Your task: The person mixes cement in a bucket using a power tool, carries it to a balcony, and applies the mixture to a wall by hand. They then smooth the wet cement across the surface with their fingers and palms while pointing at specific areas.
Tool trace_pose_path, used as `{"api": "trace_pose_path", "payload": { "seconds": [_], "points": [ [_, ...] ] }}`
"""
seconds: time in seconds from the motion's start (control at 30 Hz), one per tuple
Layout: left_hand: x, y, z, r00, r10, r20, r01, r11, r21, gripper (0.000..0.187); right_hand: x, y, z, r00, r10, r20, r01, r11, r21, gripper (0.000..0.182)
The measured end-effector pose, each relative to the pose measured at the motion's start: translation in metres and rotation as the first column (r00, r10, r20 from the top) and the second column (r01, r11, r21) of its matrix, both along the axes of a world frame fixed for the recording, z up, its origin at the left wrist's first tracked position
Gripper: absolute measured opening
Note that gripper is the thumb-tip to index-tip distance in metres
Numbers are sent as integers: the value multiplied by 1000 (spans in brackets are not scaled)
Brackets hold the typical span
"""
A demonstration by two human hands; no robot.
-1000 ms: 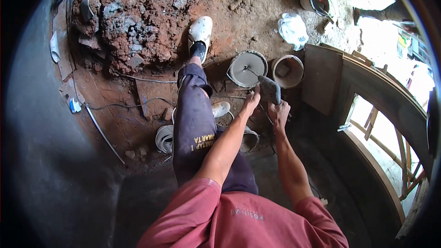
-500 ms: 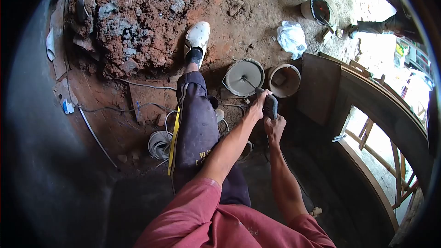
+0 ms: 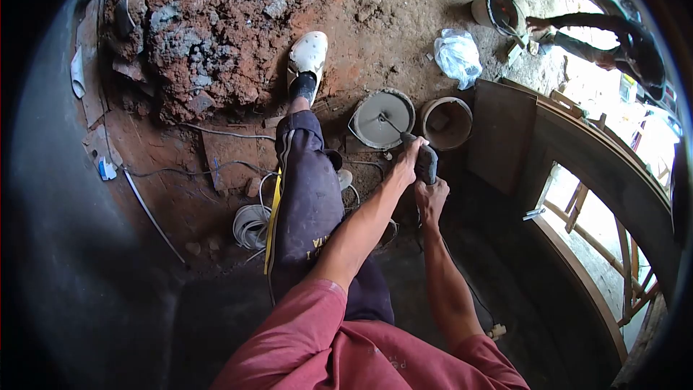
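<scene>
Both my hands hold a dark, dusty power drill (image 3: 428,165) whose thin metal shaft (image 3: 390,124) reaches down into grey wet mix (image 3: 374,110). The mix fills a round bucket (image 3: 388,91) in front of me; the shaft's lower end is hidden in it. My left hand (image 3: 409,160) is closed around the front of the drill, nearest the bucket. Behind it, my right hand (image 3: 432,196) wraps the rear grip. A cable runs from the drill down past my right forearm. Beside the full bucket stands a second bucket (image 3: 468,132) with a dirty inside.
A reddish soil heap (image 3: 231,36) rises ahead on the left. Coiled cable (image 3: 251,227) lies by my leg. A clear plastic bag (image 3: 458,59) and another bucket (image 3: 479,12) are at the upper right, where a co-worker (image 3: 635,50) bends over. A wooden frame (image 3: 577,274) stands on the right.
The co-worker has bent down and a hand now reaches to the far bucket. The drill's shaft has shifted slightly in the mix. My grip is the same.
</scene>
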State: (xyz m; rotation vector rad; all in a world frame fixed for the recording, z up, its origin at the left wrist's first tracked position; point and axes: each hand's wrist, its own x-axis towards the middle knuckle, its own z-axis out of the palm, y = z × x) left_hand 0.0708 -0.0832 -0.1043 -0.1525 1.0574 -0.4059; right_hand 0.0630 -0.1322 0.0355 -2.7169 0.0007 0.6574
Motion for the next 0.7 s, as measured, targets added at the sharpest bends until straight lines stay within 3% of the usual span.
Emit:
{"api": "trace_pose_path", "payload": {
  "seconds": [0.17,0.2,0.23,0.3,0.33,0.7],
  "points": [
    [1,4,8,999,31,15,-31,999,22,47,1,3,2,1000,18,-1,-18,999,-32,31],
    [3,5,12,999,54,7,-54,998,34,28,1,4,1,1000,13,4,-13,1000,-25,30],
    [7,6,16,997,78,2,-78,996,46,23,2,4,1,1000,8,11,-8,1000,-19,30],
    [3,5,6,997,78,26,-78,997,8,27,3,7,2,1000,9,10,-9,1000,-21,29],
    [1,0,0,996,77,51,-75,997,-34,44,2,6,3,1000,7,10,-7,1000,-25,28],
    [-1,-10,-5,999,40,-8,-40,998,-37,49,-3,-1,3,1000,20,12,-20,1000,4,25]
  ]
}}
